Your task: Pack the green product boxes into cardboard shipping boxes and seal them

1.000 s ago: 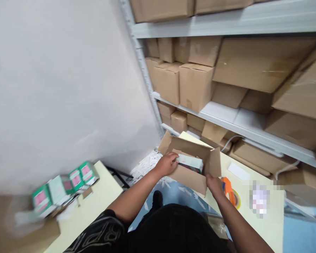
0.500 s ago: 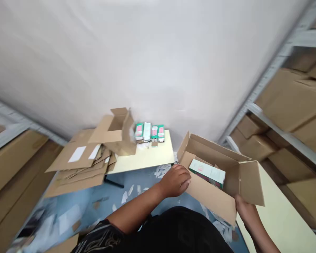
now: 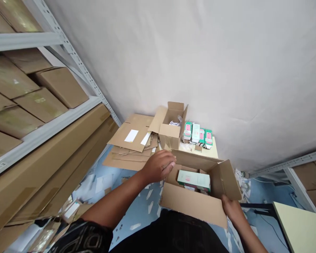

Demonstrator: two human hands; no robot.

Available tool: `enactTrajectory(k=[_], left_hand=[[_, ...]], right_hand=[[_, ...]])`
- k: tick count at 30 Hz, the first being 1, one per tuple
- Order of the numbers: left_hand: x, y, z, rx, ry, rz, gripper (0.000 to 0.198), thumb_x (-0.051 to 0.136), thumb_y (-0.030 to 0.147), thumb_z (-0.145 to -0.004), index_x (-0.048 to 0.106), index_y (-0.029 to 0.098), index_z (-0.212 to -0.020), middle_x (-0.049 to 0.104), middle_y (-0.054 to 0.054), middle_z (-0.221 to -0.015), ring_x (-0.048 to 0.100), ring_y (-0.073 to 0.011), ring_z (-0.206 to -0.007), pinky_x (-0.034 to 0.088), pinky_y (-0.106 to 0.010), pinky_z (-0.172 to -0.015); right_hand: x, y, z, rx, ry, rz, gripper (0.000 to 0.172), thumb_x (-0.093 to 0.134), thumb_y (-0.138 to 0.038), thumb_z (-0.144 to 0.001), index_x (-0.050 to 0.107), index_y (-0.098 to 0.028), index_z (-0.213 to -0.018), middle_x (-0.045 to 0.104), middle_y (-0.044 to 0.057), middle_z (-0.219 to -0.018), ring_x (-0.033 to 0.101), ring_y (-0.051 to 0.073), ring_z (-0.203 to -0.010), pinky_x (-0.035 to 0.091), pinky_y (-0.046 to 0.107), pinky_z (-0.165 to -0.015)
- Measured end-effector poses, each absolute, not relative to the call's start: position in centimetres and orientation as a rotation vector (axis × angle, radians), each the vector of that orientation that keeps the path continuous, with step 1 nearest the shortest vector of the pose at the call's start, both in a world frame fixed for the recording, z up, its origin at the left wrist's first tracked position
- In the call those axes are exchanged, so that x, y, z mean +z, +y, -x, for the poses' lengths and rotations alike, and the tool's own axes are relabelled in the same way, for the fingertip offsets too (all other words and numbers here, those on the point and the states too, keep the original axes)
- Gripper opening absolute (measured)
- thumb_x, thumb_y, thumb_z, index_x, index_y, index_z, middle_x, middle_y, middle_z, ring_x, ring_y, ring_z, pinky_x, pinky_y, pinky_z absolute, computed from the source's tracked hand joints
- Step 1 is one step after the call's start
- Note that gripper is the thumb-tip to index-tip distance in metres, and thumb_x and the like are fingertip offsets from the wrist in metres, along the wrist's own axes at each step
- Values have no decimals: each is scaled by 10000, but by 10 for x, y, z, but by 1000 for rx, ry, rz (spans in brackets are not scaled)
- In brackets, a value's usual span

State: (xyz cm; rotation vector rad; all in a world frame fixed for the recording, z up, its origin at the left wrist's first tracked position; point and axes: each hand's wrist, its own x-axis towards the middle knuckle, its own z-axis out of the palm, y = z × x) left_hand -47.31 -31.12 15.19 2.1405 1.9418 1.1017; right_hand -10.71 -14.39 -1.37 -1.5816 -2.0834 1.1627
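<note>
Held in front of me is an open cardboard box (image 3: 195,207), tilted toward me with its flaps up. Inside lies a white and green carton (image 3: 194,180) with a pink mark, and more pieces show beneath it. My left hand (image 3: 159,166) is closed at the box's left edge, fingers curled over it. At the near right corner my right hand (image 3: 230,206) grips the box wall below the right flap; most of its fingers are hidden by the cardboard.
Against the wall, a table (image 3: 214,149) bears another open box (image 3: 170,135), several green-and-white cartons (image 3: 196,133) and flattened cardboard (image 3: 133,130). Shelves with boxes (image 3: 39,102) stand left. Paper scraps litter the blue floor (image 3: 137,207). A pale tabletop (image 3: 302,225) is at right.
My view has swung left, and the box has come away from the right-hand table with both hands still on it. It now hangs over the floor, nearer the wall-side table.
</note>
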Motion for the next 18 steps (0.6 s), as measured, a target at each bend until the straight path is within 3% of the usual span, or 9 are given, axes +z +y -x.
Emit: enactTrajectory(k=[8,12,18], left_hand=[[181,-209,596,871,2219,-1855,246,540,334,-951,748,217,-1009,756,-50,-1070,684,-207,-982,519,-300,-866],[158,-128,643,451,2305,-1744,287,586,391,-911,752,219,-1070,762,-60,-1095,681,-232,-1000,502,-289,-836],[102,-28,686,-122,2266,-1540,369,724,338,-789,765,189,-1124,733,-134,-1222,639,-303,-1171,468,-327,-986]], right_hand=[[-23,-142,205,1133,-2235,1427,495,422,-435,-826,743,-136,-1054,750,185,-1160,637,314,-1228,460,381,-1077],[-34,-119,232,1153,-2287,1497,437,416,-415,-856,748,-148,-953,764,191,-1076,687,318,-1109,507,364,-977],[-62,-84,251,1211,-2322,1483,388,448,-379,-881,781,-182,-902,776,160,-895,697,305,-1110,494,347,-990]])
